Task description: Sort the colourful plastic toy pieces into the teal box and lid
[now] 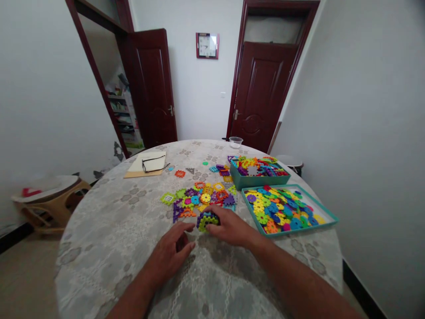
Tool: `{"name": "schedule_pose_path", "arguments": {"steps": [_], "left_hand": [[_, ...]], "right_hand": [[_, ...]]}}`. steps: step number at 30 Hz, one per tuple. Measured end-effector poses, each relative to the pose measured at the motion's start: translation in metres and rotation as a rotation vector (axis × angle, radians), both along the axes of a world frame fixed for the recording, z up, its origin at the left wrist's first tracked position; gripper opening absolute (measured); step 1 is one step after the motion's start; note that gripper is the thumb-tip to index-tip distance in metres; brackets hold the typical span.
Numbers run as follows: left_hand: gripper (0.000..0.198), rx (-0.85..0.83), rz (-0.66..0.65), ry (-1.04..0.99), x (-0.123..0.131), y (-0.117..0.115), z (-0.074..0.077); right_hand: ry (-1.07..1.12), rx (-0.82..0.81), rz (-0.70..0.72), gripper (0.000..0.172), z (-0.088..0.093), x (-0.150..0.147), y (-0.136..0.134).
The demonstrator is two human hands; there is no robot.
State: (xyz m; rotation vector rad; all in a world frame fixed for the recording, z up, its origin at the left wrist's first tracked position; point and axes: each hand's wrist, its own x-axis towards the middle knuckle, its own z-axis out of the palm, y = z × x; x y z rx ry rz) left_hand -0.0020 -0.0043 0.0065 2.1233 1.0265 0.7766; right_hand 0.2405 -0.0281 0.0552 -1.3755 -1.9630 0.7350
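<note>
My right hand is closed around a small build of interlocking plastic pieces, lime green in front with blue and purple behind. The fingers cover part of it. Just left of it, my left hand holds nothing, its thumb and fingers apart and curved toward the build. Right behind the hands spreads a pile of toothed plastic pieces in yellow, purple, orange, red and blue. A lime green square piece lies at the pile's left end.
On the right stand a shallow teal tray of colourful gear discs and a deeper teal box of mixed pieces. Eyeglasses rest on a notepad at the back left. A clear plastic bowl sits near the far edge.
</note>
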Motion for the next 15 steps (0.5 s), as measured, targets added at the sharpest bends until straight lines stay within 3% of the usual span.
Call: {"name": "schedule_pose_path", "arguments": {"steps": [3,8,11,15], "left_hand": [[0.027,0.01,-0.008,0.045,0.0,-0.002,0.003],[0.026,0.008,-0.022,0.081,0.0,-0.002,0.002],[0.025,0.001,-0.03,0.097,0.0,-0.001,0.0],[0.024,0.002,-0.03,0.101,-0.001,0.0,-0.003]], "right_hand": [[-0.006,0.094,-0.162,0.038,0.024,0.034,0.016],[-0.122,0.262,-0.602,0.045,0.047,0.11,0.067],[-0.207,0.253,-0.787,0.048,0.048,0.147,0.104],[-0.252,0.241,-0.858,0.052,0.036,0.172,0.134]]}}
